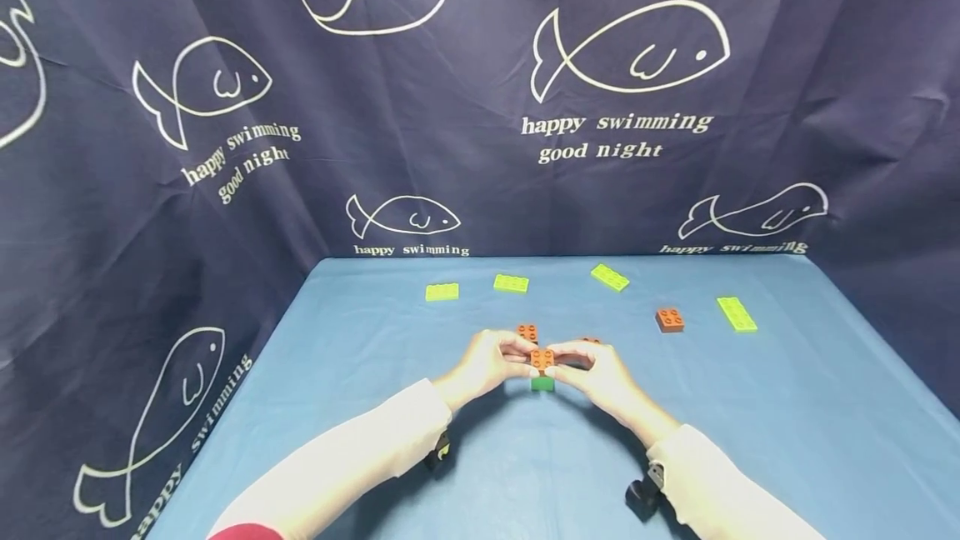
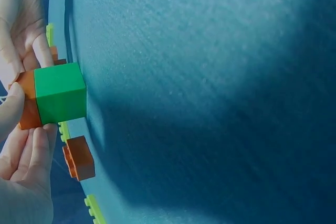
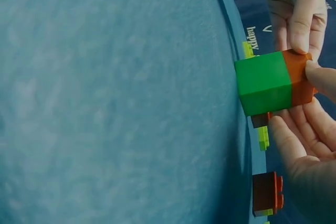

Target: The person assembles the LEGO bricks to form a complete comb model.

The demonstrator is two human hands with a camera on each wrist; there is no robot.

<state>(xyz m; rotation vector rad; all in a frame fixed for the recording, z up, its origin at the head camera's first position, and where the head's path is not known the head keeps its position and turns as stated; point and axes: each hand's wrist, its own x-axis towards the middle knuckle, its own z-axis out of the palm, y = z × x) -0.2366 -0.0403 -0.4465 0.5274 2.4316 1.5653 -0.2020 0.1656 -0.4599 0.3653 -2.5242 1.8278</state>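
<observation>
Between my two hands is an orange square brick (image 1: 542, 359) with studs on top, seated on a plain green block (image 1: 543, 384). My left hand (image 1: 487, 365) pinches the orange brick from the left with thumb and fingers. From the right, my right hand (image 1: 603, 377) pinches the same brick. Both wrist views show the orange brick (image 2: 29, 100) flush against the green block (image 3: 264, 82). Whether the green block touches the table is hard to tell. Just beyond the fingertips lies another orange brick (image 1: 527, 331), partly hidden.
A further orange brick (image 1: 592, 341) peeks out behind the right hand, and one more orange brick (image 1: 670, 320) lies farther right. Several flat lime pieces, such as the lime plate (image 1: 442, 292), are spread along the back of the blue-covered table (image 1: 360, 340). A dark fish-print curtain (image 1: 480, 107) hangs behind.
</observation>
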